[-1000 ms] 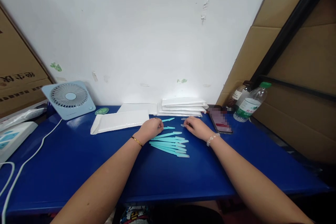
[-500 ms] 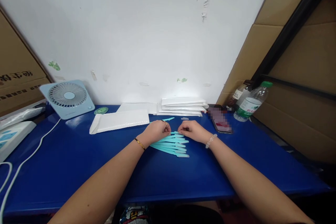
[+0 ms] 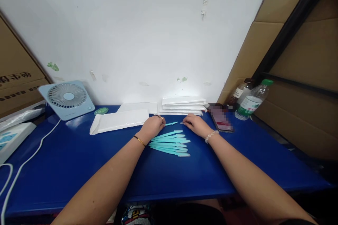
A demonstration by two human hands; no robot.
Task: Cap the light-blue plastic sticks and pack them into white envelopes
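Note:
My left hand [image 3: 154, 126] is closed on the left end of a thin turquoise stick [image 3: 172, 123], whose pale tip points right. A small clear piece [image 3: 182, 123] is pinched at the fingertips of my right hand [image 3: 194, 125], a short way from that tip. Nearer to me, several turquoise sticks with pale blade-like ends [image 3: 169, 146] lie fanned out on the blue table [image 3: 185, 179], their narrow ends together at the left.
White padded envelopes lie behind my hands, one [image 3: 120, 121] at the left and a stack [image 3: 182, 105] by the wall. A fan [image 3: 69, 99] stands at the left. Right of my right hand are a phone [image 3: 221, 119] and two bottles [image 3: 249, 105].
Both hands have moved back from the fan of sticks. My left hand has taken hold of the stick lying behind it, and my right hand has reached the small clear piece.

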